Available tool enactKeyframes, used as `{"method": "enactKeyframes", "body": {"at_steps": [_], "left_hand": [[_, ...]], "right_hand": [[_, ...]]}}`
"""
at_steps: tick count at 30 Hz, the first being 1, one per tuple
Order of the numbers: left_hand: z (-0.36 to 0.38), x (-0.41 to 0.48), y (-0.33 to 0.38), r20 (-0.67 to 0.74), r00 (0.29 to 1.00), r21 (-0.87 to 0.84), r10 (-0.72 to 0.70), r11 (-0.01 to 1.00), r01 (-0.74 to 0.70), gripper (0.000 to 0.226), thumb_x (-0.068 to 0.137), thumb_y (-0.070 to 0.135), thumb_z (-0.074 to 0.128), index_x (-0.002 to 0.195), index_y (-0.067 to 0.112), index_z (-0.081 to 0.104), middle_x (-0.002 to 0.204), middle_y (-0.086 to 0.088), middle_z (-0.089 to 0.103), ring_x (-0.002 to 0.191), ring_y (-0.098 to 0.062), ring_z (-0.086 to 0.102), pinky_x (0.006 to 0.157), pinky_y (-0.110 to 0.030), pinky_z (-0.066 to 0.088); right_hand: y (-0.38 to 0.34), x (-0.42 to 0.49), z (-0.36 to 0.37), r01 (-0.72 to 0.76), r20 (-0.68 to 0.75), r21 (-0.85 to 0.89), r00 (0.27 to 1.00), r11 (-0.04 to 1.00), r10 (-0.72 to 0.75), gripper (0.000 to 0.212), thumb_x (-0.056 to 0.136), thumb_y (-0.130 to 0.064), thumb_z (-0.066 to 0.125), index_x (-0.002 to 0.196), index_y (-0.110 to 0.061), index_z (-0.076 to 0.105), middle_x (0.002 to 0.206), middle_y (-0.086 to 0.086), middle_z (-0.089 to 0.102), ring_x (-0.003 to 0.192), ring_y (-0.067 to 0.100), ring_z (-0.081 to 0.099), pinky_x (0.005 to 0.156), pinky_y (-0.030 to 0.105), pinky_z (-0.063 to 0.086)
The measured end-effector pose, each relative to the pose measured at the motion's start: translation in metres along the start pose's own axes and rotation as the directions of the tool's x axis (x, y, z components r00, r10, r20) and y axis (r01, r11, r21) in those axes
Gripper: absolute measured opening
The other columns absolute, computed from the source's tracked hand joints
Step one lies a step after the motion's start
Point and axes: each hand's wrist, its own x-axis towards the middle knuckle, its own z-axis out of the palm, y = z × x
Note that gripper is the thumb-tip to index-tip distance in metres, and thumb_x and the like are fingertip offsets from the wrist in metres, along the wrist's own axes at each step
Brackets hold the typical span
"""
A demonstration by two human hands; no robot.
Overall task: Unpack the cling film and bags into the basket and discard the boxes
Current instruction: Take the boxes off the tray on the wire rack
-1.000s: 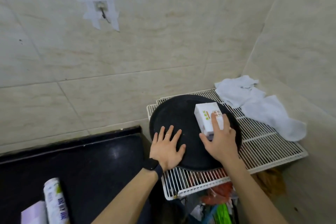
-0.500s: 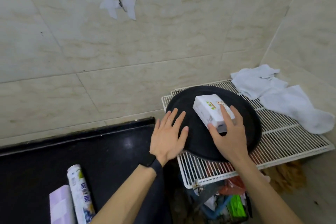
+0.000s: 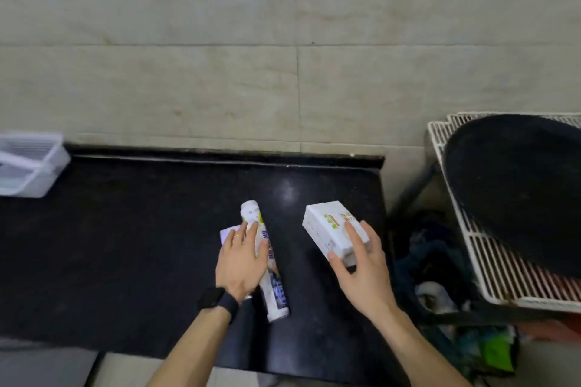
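My right hand grips a small white box with green and orange print, holding it just above the black counter. My left hand lies flat, fingers spread, on a white printed roll that rests lengthwise on the counter. A pale lilac box peeks out from under that hand. A white plastic basket stands at the counter's far left, partly cut off by the frame.
A white wire rack to the right of the counter carries a round black tray. Below the rack and in the gap beside the counter lies dark clutter with bags. A tiled wall runs behind.
My right hand lifted the white box off the black tray and carried it left over the counter. My left hand left the tray and came down on the roll. The view swung left.
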Motion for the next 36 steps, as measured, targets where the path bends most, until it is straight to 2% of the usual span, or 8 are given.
{"method": "enactKeyframes", "body": {"at_steps": [5, 12, 16, 22, 26, 29, 32, 36], "left_hand": [[0.034, -0.001, -0.064, 0.127, 0.985, 0.04, -0.12, 0.992, 0.116, 0.081, 0.085, 0.055, -0.006, 0.157, 0.021, 0.009, 0.163, -0.015, -0.004, 0.147, -0.038, 0.014, 0.117, -0.048, 0.023], [0.057, -0.001, -0.078, 0.133, 0.989, -0.057, -0.066, 0.996, 0.074, 0.075, 0.092, 0.063, 0.018, 0.155, 0.032, -0.007, 0.161, 0.003, -0.023, 0.15, -0.029, 0.008, 0.117, -0.049, 0.022], [0.068, -0.003, -0.084, 0.139, 0.989, -0.109, -0.043, 0.992, 0.059, 0.078, 0.094, 0.067, 0.025, 0.152, 0.037, -0.017, 0.159, 0.013, -0.028, 0.151, -0.024, 0.001, 0.12, -0.05, 0.016], [0.062, 0.001, -0.083, 0.19, 0.982, -0.229, -0.015, 0.972, 0.06, 0.085, 0.093, 0.051, 0.047, 0.156, 0.027, -0.004, 0.161, 0.009, -0.023, 0.147, -0.034, 0.015, 0.116, -0.047, 0.027], [0.046, 0.007, -0.085, 0.198, 0.979, -0.355, -0.055, 0.927, 0.123, 0.084, 0.084, 0.027, 0.063, 0.153, 0.026, 0.015, 0.161, 0.015, -0.01, 0.136, -0.038, 0.033, 0.104, -0.046, 0.041], [0.032, 0.005, -0.103, 0.189, 0.98, -0.357, -0.062, 0.925, 0.127, 0.083, 0.082, 0.023, 0.064, 0.152, 0.028, 0.02, 0.161, 0.017, -0.007, 0.132, -0.036, 0.039, 0.101, -0.044, 0.043], [0.017, -0.008, -0.128, 0.15, 0.982, -0.358, -0.112, 0.92, 0.159, 0.081, 0.082, 0.023, 0.062, 0.152, 0.029, 0.021, 0.161, 0.017, -0.005, 0.131, -0.035, 0.041, 0.098, -0.041, 0.044], [0.0, -0.032, -0.164, 0.09, 0.973, -0.373, -0.214, 0.898, 0.232, 0.082, 0.083, 0.024, 0.063, 0.152, 0.03, 0.02, 0.161, 0.019, -0.006, 0.132, -0.031, 0.041, 0.098, -0.04, 0.047]], "right_hand": [[-0.007, 0.005, 0.057, -0.1, 0.099, -0.112, 0.989, 0.989, 0.111, 0.073, 0.095, -0.04, 0.06, 0.157, -0.03, 0.022, 0.164, 0.002, 0.006, 0.143, 0.033, 0.022, 0.115, 0.037, 0.028], [0.004, -0.013, 0.108, -0.081, 0.161, -0.271, 0.979, 0.959, 0.128, 0.086, 0.095, -0.046, 0.058, 0.154, -0.046, -0.004, 0.165, -0.003, -0.015, 0.144, 0.034, 0.013, 0.106, 0.045, 0.045], [0.014, -0.024, 0.119, -0.096, 0.13, -0.339, 0.98, 0.936, 0.148, 0.084, 0.094, -0.046, 0.059, 0.156, -0.043, 0.004, 0.166, -0.001, -0.013, 0.141, 0.038, 0.022, 0.101, 0.053, 0.05], [0.009, -0.022, 0.115, -0.068, 0.163, -0.486, 0.972, 0.871, 0.167, 0.086, 0.09, -0.056, 0.055, 0.157, -0.04, 0.004, 0.167, 0.003, -0.007, 0.143, 0.044, 0.02, 0.115, 0.059, 0.03], [-0.021, -0.01, 0.108, -0.087, 0.12, -0.57, 0.975, 0.817, 0.188, 0.072, 0.087, -0.058, 0.048, 0.151, -0.029, 0.035, 0.164, 0.014, 0.017, 0.149, 0.042, 0.004, 0.118, 0.061, 0.01], [-0.057, -0.002, 0.109, -0.017, 0.053, -0.492, 0.997, 0.87, 0.05, 0.065, 0.087, -0.056, 0.043, 0.139, -0.017, 0.052, 0.149, 0.016, 0.044, 0.142, 0.037, 0.026, 0.116, 0.051, 0.03], [-0.088, -0.001, 0.128, -0.036, 0.198, -0.329, 0.974, 0.943, 0.107, 0.068, 0.093, -0.052, 0.051, 0.148, -0.016, 0.039, 0.147, 0.008, 0.046, 0.134, 0.028, 0.038, 0.107, 0.042, 0.04], [-0.099, -0.001, 0.163, -0.065, 0.342, -0.474, 0.906, 0.878, 0.251, 0.089, 0.089, -0.062, 0.053, 0.153, -0.009, 0.02, 0.147, 0.013, 0.04, 0.133, 0.033, 0.04, 0.104, 0.044, 0.04]]}}
